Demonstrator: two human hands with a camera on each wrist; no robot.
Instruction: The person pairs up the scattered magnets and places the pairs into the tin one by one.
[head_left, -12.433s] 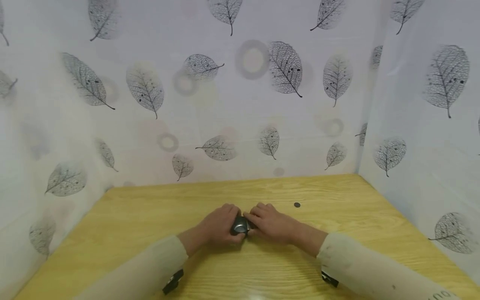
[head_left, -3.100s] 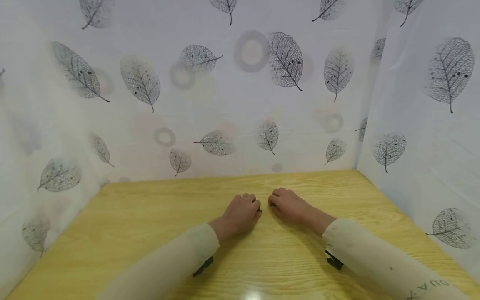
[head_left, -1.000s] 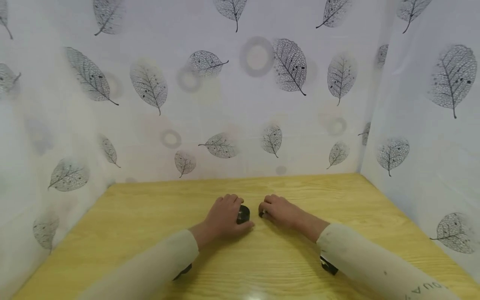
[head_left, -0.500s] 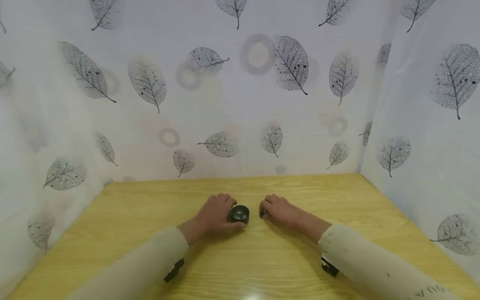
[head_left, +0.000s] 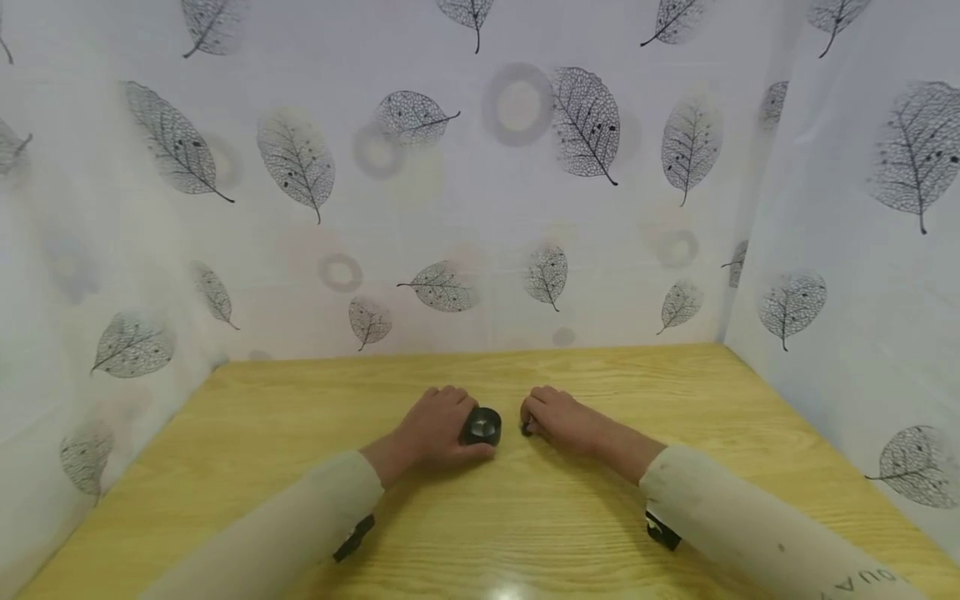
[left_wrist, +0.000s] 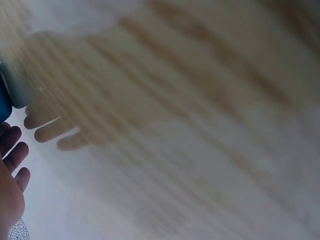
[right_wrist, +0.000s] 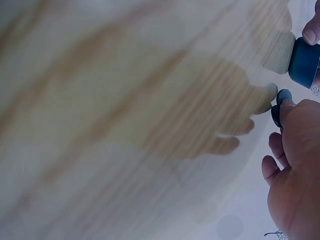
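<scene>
My left hand [head_left: 437, 429] holds a short dark round container [head_left: 483, 427], its thumb at the near side and fingers at the far side. A shiny round middle shows on the container's top. In the right wrist view the container's side [right_wrist: 304, 62] looks smooth and dark blue. My right hand [head_left: 557, 417], a short way to the right, pinches small dark round discs [right_wrist: 284, 96] at its fingertips. In the head view only a bit of dark disc [head_left: 527, 428] shows below the curled fingers. Only the edge of my left hand [left_wrist: 12, 160] shows in the left wrist view.
A glossy wood-grain table [head_left: 480, 517] reflects the hands. White sheets with leaf prints [head_left: 480, 183] stand behind it and along both sides. A dark wrist device [head_left: 354, 537] sits under the left sleeve, another [head_left: 663, 530] under the right.
Earliest, both hands were at the container and a disc lay on the table; that disc no longer lies there. Since one second ago, the left hand has turned the container's top more upward.
</scene>
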